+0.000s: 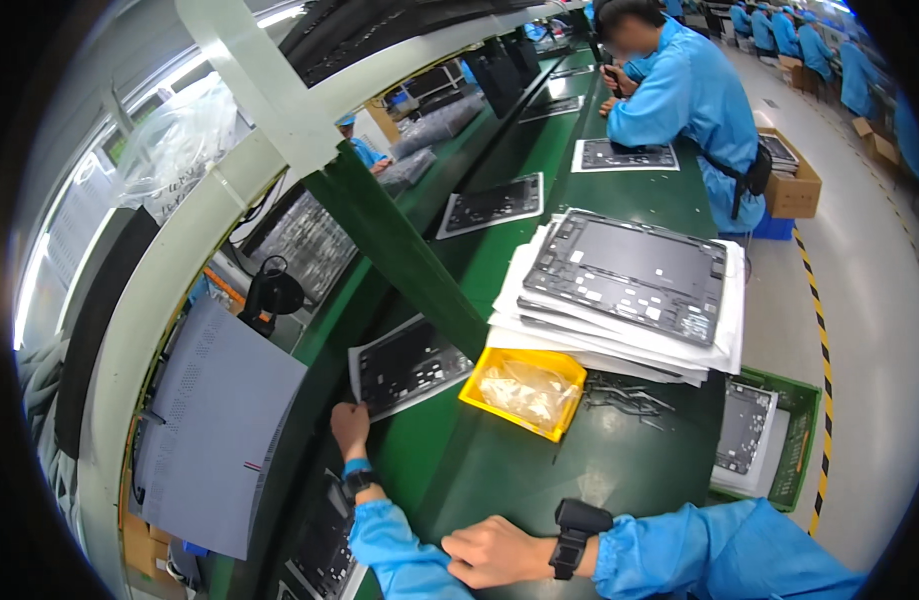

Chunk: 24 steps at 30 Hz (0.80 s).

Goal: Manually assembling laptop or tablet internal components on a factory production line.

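My left hand reaches over the belt to the near corner of a dark device panel lying on a white sheet. Its fingers are curled closed at the sheet's edge. My right hand is loosely closed beside my left sleeve, over the green bench, with no object showing in it. Ahead of it stands a yellow bin holding clear plastic bags with small pale pieces. Behind the bin rises a stack of dark panels interleaved with white sheets. Thin black strips lie loose by the bin.
A slanted green post rises beside the belt. More panels lie along it, one farther off and another near my left forearm. A co-worker in blue sits at the far right. On the floor stands a green crate.
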Available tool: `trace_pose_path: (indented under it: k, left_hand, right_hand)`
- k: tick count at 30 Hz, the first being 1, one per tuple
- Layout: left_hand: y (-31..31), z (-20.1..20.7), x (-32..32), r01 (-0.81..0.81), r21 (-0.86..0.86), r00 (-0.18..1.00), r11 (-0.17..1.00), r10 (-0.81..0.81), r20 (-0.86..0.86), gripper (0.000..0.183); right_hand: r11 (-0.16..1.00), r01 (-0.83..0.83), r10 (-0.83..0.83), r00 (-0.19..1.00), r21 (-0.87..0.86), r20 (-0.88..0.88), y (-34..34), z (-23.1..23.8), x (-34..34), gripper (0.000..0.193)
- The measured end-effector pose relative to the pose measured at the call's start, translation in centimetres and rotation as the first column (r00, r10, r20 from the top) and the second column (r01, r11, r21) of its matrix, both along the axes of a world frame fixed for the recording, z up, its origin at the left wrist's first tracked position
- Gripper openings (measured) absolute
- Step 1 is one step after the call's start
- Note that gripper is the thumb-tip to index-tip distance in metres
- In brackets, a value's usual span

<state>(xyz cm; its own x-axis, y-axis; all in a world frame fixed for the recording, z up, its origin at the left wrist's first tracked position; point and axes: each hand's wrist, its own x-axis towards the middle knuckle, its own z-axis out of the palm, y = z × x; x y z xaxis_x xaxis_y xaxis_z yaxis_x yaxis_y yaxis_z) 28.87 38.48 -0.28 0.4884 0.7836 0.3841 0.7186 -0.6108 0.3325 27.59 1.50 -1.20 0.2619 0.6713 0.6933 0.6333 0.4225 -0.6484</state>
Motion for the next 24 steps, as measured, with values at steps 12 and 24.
trace_pose_path:
  k: [12,24]
  left_hand:
    - [-21.8,-1.5,-15.3,0.308,-0.367,0.459,0.878,0.201,0.865,0.038]
    - [-43.9,1.6,-28.4,0.192,-0.587,0.460,0.787,0.456,0.762,0.030]
  right_hand:
    - [0.905,0.410,-0.382,0.900,-0.111,0.209,-2.9,0.2,3.4,0.023]
    - [0.603,0.777,-0.512,0.551,-0.181,0.659,-6.9,0.2,4.4,0.062]
